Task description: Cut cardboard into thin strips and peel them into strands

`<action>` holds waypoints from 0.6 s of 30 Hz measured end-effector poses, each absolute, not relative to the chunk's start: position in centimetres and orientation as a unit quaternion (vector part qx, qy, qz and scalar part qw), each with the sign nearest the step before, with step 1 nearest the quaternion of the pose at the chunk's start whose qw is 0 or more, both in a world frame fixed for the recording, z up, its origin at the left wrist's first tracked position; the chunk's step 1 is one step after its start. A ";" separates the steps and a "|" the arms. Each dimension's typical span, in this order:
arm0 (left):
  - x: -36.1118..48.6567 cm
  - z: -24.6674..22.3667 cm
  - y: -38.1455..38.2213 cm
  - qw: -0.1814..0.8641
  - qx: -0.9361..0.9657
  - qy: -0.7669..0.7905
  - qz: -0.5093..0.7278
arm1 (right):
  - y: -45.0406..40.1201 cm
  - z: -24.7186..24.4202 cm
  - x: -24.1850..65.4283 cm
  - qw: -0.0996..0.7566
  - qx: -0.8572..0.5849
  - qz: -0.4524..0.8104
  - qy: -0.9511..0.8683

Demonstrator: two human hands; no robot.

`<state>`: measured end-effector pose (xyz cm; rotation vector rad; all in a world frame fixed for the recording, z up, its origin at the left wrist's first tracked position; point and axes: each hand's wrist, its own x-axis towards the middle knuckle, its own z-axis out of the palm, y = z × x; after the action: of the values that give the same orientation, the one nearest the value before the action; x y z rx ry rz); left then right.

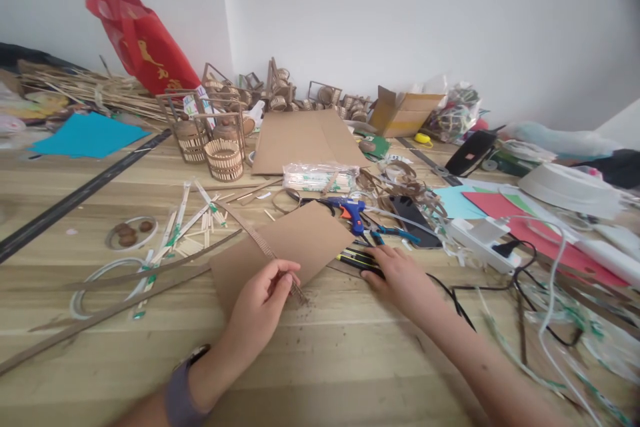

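Note:
My left hand (267,297) is closed, its thumb and fingers pinching a thin brown corrugated strip (257,238). That strip runs up and left from my fingers across a small piece of brown cardboard (305,237), with its frayed near end poking out below. Crumbs lie on the table by that end. My right hand (395,273) is to the right of the cardboard, thumb and fingers closed about the black end of a yellow-and-black utility knife (353,260). Just beyond it lie blue-handled pliers (400,234) and a blue glue gun (354,212).
Wooden sticks (203,227), a dish of brown balls (131,232) and long brown strips (100,320) lie left. Small stick baskets (223,159) stand behind them. A phone (415,220), a power strip (485,243) and loose cables are right. A large cardboard sheet (305,137) lies behind.

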<state>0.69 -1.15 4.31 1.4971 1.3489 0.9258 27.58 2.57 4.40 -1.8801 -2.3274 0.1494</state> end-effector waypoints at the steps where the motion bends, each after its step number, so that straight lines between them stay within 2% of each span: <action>1: 0.7 4.4 -1.2 0.443 0.606 0.545 0.374 | 2.5 4.4 27.4 0.060 -0.623 0.046 -0.779; 8: 0.8 3.8 -1.1 0.443 0.585 0.554 0.393 | 3.1 7.3 27.2 0.011 -0.595 0.059 -0.801; 13: 1.0 3.0 -1.1 0.447 0.569 0.566 0.395 | 8.1 9.3 24.3 0.026 -0.605 0.053 -0.794; 18: 1.1 2.9 -1.3 0.433 0.564 0.567 0.415 | 13.4 8.9 20.2 0.005 -0.612 0.073 -0.787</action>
<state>1.06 -1.28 2.90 1.4060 1.4141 1.0352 20.24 13.35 8.93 -1.9180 -2.4656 0.2280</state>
